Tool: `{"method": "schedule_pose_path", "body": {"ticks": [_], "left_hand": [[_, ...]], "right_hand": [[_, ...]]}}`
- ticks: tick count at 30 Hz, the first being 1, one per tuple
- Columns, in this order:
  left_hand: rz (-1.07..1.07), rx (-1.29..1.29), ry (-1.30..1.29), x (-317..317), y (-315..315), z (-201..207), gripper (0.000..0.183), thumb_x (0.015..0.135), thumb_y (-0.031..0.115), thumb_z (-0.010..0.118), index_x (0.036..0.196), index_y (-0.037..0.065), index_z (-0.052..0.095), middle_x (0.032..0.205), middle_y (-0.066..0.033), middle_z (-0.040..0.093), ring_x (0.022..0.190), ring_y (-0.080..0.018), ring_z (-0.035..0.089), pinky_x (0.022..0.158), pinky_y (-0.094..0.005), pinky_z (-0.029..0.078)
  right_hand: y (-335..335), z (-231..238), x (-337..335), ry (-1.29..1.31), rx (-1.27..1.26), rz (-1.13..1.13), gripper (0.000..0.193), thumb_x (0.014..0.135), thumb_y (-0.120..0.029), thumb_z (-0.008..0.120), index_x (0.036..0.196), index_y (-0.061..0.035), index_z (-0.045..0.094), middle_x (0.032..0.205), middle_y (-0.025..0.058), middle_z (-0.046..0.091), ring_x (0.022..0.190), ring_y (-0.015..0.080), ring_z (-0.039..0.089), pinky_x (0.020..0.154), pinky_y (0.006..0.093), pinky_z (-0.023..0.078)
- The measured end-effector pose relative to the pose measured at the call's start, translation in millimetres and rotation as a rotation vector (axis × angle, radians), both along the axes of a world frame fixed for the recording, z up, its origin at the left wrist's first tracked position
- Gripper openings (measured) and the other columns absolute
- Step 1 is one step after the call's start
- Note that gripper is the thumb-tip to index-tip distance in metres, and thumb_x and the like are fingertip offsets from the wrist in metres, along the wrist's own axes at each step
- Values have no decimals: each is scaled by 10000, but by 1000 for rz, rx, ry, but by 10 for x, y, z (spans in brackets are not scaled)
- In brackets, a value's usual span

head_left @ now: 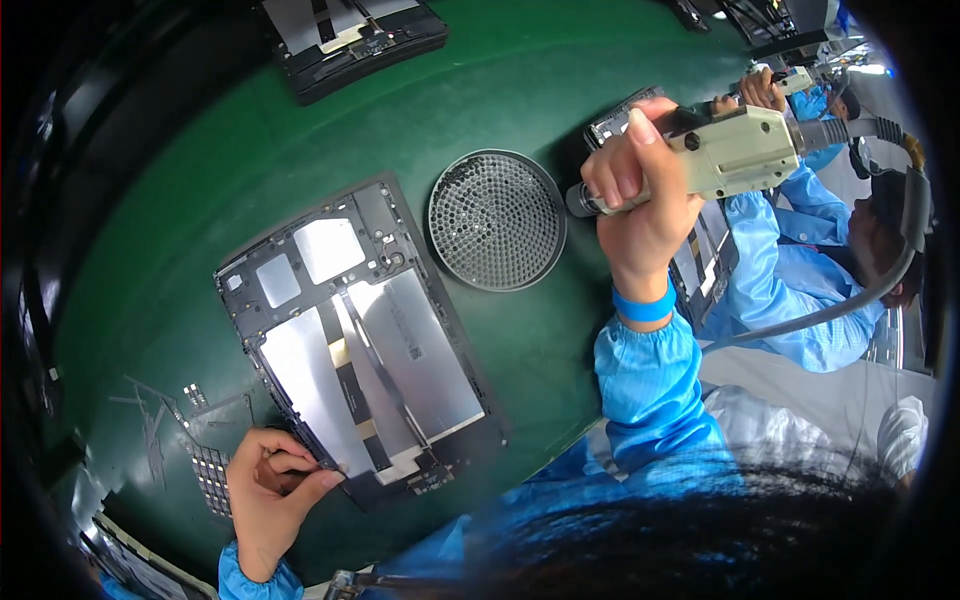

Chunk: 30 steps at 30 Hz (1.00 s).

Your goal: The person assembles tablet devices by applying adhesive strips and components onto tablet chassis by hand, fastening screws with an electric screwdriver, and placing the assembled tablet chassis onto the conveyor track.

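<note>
An opened tablet (420,350), its silver inner plates and flat cables bare, lies on the green table in front of me. My left hand (268,485) is closed at its lower left edge, thumb and fingertips pinched on the rim. In my right hand (645,205) I grip a pale electric screwdriver (745,155), lying roughly level, with its nose pointing left. That nose is close to the right rim of a round grey screw tray (497,220), which is full of small holes. The tray stands just beyond the tablet's right side.
Small metal parts (210,475) and thin strips lie left of my left hand. Another opened device (355,45) is at the far edge. More devices (705,255) lie behind my right hand. A grey cable (850,310) hangs at the right, near a co-worker in blue (800,290).
</note>
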<state>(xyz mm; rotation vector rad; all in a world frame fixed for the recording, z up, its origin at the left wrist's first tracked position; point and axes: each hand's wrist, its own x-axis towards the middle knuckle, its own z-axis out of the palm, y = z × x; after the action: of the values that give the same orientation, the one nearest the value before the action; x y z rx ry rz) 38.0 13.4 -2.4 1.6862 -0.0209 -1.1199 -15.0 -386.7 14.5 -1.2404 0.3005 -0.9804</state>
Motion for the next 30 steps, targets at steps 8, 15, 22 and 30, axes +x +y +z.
{"method": "schedule_pose_path", "body": {"ticks": [8, 15, 22, 30], "left_hand": [[0, 81, -68, -8, -133, 73, 411, 745, -146, 791, 1011, 7, 517, 888, -67, 613, 861, -134, 687, 742, -243, 584], [18, -53, -30, 5, -35, 5, 382, 770, -140, 776, 1017, 4, 523, 900, -67, 623, 870, -122, 685, 740, -236, 575], [-30, -124, -142, -2, -36, 21, 333, 806, -72, 788, 1028, 18, 556, 925, -41, 632, 834, -75, 667, 664, -207, 487], [-8, -250, -172, -75, 113, -38, 392, 828, -44, 776, 1096, 32, 501, 1026, -64, 594, 865, -93, 683, 670, -192, 523]], "right_hand": [[-19, -60, 45, 26, -21, -11, 149, 879, -51, 700, 987, 20, 625, 593, 32, 495, 442, 100, 418, 424, 272, 364], [6, -51, 58, 18, -41, 20, 146, 875, -57, 714, 960, 9, 615, 601, 28, 492, 449, 98, 421, 424, 275, 364], [-13, -263, -34, 128, -322, 62, 321, 993, -300, 587, 1126, -8, 592, 627, -42, 377, 534, 76, 366, 504, 269, 332], [1356, 271, 13, -246, 31, 634, 332, 1068, -344, 443, 1228, -77, 558, 599, -54, 352, 507, 64, 375, 523, 244, 323]]}}
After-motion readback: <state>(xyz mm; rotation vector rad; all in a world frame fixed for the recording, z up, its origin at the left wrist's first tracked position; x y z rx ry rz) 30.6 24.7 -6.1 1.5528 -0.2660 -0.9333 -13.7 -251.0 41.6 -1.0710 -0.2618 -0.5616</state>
